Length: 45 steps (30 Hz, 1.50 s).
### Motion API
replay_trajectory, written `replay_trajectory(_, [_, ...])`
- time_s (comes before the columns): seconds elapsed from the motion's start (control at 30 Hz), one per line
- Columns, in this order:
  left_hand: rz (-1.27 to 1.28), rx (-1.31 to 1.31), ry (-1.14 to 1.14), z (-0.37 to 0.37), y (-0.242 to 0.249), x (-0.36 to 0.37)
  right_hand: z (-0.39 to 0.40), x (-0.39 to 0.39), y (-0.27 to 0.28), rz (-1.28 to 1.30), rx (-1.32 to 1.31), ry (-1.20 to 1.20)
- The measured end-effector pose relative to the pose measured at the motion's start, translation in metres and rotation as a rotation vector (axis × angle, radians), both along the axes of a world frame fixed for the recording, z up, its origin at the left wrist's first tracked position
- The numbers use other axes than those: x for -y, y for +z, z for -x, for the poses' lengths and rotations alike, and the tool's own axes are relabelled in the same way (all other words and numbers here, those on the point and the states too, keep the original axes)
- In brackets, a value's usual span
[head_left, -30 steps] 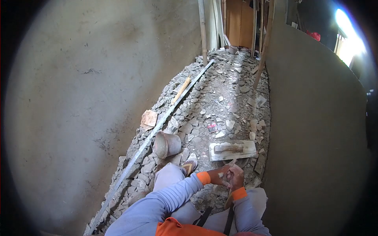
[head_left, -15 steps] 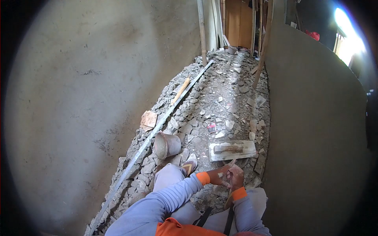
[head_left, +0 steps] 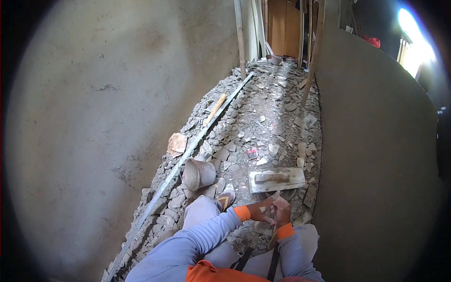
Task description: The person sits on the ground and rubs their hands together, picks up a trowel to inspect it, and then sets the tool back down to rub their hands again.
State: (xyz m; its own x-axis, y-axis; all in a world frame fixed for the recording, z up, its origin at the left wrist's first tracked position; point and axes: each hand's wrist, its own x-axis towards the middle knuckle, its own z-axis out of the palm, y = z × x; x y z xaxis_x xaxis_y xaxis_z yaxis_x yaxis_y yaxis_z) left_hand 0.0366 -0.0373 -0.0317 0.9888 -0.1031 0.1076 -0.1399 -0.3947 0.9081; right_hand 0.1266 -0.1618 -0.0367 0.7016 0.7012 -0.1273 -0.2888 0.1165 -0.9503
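Note:
My left hand (head_left: pixel 260 210) and my right hand (head_left: pixel 282 211) meet in front of my knees, fingers bent and pressed together. Pale grey dust or mortar coats the fingers. Whatever may be between them is too small or hidden to make out. Just beyond the hands lies a plastering float (head_left: pixel 282 185), a whitish rectangular board with its brown handle facing up. It rests over a dark round rim, mostly covered. Neither hand grips the float; the fingertips are close to its near edge.
A mortar-stained bucket (head_left: pixel 199 174) leans on the rubble to the left. A long metal straightedge (head_left: pixel 188 152) runs along the left wall (head_left: pixel 103 117), beside a wooden handle (head_left: pixel 216 108) and a broken brick (head_left: pixel 177 143). Bamboo poles (head_left: pixel 314 56) stand ahead; a smooth wall (head_left: pixel 371 155) is right.

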Motion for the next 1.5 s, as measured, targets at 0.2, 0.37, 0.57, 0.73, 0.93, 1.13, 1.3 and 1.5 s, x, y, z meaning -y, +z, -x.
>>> replay_trajectory(0.2, [0.05, -0.107, 0.003, 0.002, 0.015, 0.003, 0.002, -0.001, -0.001, -0.044, -0.007, -0.004])
replay_trajectory(0.37, [0.011, 0.023, -0.002, -0.001, 0.0, 0.0, 0.004, 0.0, 0.004, -0.019, -0.004, -0.017])
replay_trajectory(0.57, [0.015, 0.005, 0.002, 0.001, -0.001, 0.0, 0.005, 0.0, 0.015, 0.016, 0.171, -0.004])
replay_trajectory(0.73, [0.065, -0.017, 0.009, 0.001, 0.004, 0.001, 0.005, 0.0, 0.014, -0.038, -0.051, 0.004])
replay_trajectory(0.93, [-0.002, 0.059, 0.018, 0.001, 0.0, 0.001, 0.001, 0.0, 0.003, -0.045, 0.051, 0.011])
replay_trajectory(1.13, [-0.045, 0.043, 0.028, 0.002, 0.009, 0.001, 0.003, 0.002, 0.01, -0.028, 0.017, 0.008])
replay_trajectory(1.3, [0.005, 0.028, 0.002, 0.0, 0.003, 0.001, 0.003, 0.001, 0.003, -0.038, -0.008, -0.003])
replay_trajectory(1.5, [-0.03, 0.057, 0.008, 0.0, 0.005, 0.001, 0.003, 0.0, 0.007, -0.019, 0.056, 0.007])
